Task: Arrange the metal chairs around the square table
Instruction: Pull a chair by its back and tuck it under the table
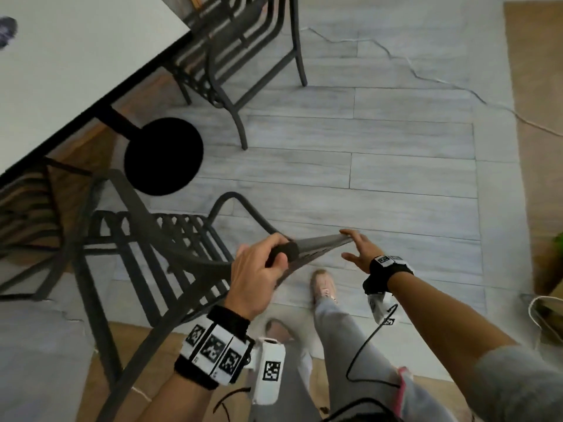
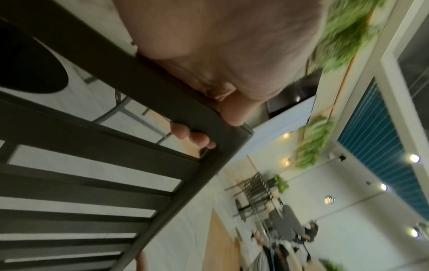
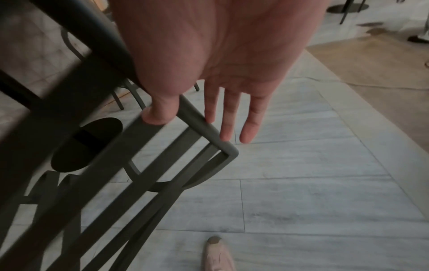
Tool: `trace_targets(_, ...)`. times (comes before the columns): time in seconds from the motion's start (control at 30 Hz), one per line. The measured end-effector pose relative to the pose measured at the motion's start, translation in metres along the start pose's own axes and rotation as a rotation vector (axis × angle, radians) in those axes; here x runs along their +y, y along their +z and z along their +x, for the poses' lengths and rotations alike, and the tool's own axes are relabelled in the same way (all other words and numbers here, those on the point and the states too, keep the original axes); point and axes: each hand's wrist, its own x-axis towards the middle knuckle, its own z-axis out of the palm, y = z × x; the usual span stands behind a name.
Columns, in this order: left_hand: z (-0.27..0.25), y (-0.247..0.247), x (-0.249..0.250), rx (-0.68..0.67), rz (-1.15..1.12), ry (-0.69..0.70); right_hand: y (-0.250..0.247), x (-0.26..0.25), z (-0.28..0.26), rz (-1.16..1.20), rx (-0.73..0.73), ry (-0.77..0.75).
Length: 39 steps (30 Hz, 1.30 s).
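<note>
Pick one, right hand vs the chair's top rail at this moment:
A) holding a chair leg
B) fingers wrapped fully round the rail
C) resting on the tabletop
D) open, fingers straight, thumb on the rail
D: in the right wrist view the right hand has straight, spread fingers and only its thumb lies on the top rail of the chair; the firm grip is the left hand.

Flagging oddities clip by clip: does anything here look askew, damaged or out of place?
Nothing looks damaged or spilled. The near chair sits at an angle to the square table edge; the left hand grips its top rail while the right hand only touches it with straight fingers. A white cable trails loose across the floor.
</note>
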Motion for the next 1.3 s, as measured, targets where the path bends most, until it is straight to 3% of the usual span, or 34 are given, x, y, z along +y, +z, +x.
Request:
trace_targets(0.2,-0.093,-0.075,0.006,0.311,-0.221,0.038,-0.020,-0.021,-0.015,-0.103,0.148,0.001)
trace_targets(0.37,-0.156,-0.121,-0.011,0.623,-0.389,0.145,-0.025,-0.059,-0.030,-0.100,0.124,-0.098)
trace_targets(0.57,-0.197,-0.174,-0.036,0.820,-0.522,0.276,-0.029,-0.143,-0.044,-0.135,0.108,-0.277)
trace_targets(0.77,-0.214,-0.238,-0.067,1.154,-0.855,0.193,-0.060,-0.245,-0.069,-0.269,0.353,-0.526)
trace_targets(1.03,-0.235,-0.244,-0.124,1.172,-1.072,0.161,-0.084,-0.294,-0.104,-0.431,0.499,-0.577)
trace_targets(1.13,-0.243,-0.238,-0.157,1.132,-1.144,0.167,-0.078,-0.297,-0.115,-0.511,0.482,-0.586)
trace_targets(1.3,-0.267,-0.218,-0.214,1.171,-1.242,-0.009,-0.047,-0.298,-0.130,-0.674,0.361,-0.556)
